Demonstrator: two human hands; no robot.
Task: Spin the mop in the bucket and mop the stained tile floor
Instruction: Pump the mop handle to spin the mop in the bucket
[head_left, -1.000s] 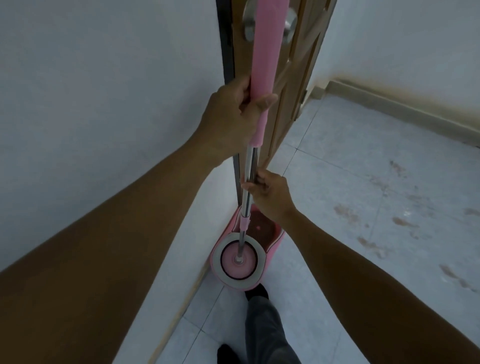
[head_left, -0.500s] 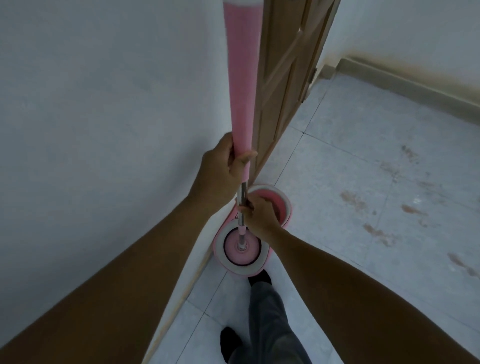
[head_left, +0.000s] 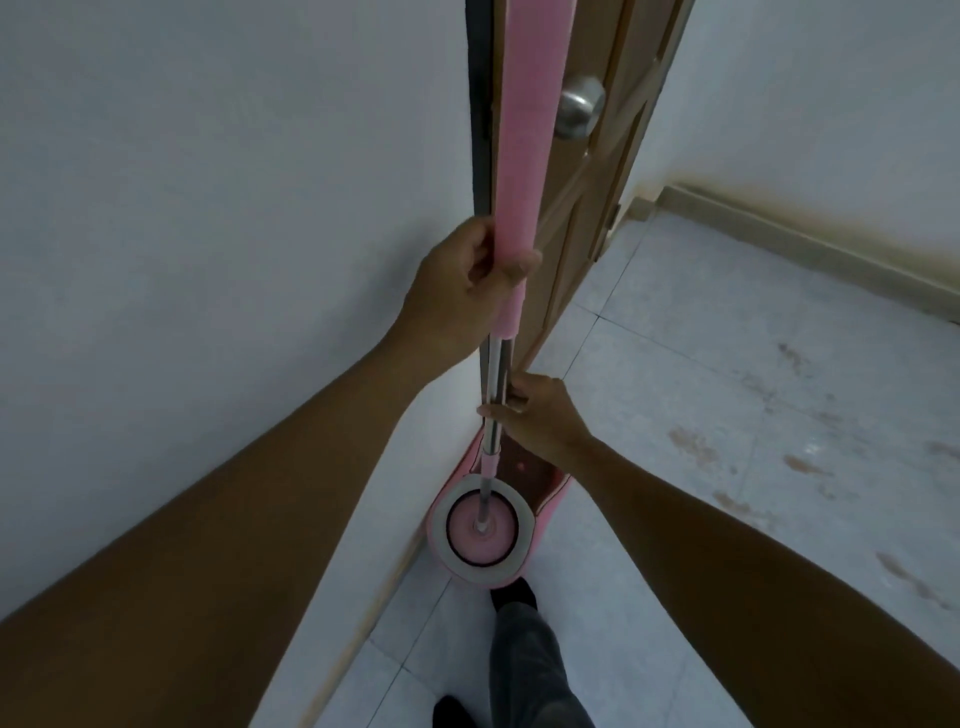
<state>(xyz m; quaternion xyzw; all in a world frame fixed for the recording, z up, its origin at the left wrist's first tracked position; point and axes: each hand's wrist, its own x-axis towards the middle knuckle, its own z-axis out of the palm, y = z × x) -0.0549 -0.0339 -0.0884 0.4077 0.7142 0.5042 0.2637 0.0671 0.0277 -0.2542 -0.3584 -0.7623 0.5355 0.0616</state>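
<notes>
The pink-sleeved, silver-poled mop (head_left: 519, 182) stands upright in the white-rimmed pink plastic bucket (head_left: 440, 519) at 6 o'clock, with brown stains (head_left: 693, 447) marking the grey tile floor (head_left: 675, 338) toward 3 o'clock.

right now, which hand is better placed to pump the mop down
Likely left: the left hand grips the pink foam sleeve up high, above the mop head in the bucket. The right hand holds the bare shaft lower.

We see a brown panelled wooden door (head_left: 587, 218) with a round metal doorknob (head_left: 579, 106) high on it. A dark door frame strip (head_left: 479, 104) runs between the door's edge and the white wall (head_left: 234, 208) to its left. Beyond the door, a tan skirting board (head_left: 810, 244) lines the foot of the far wall (head_left: 831, 93).
</notes>
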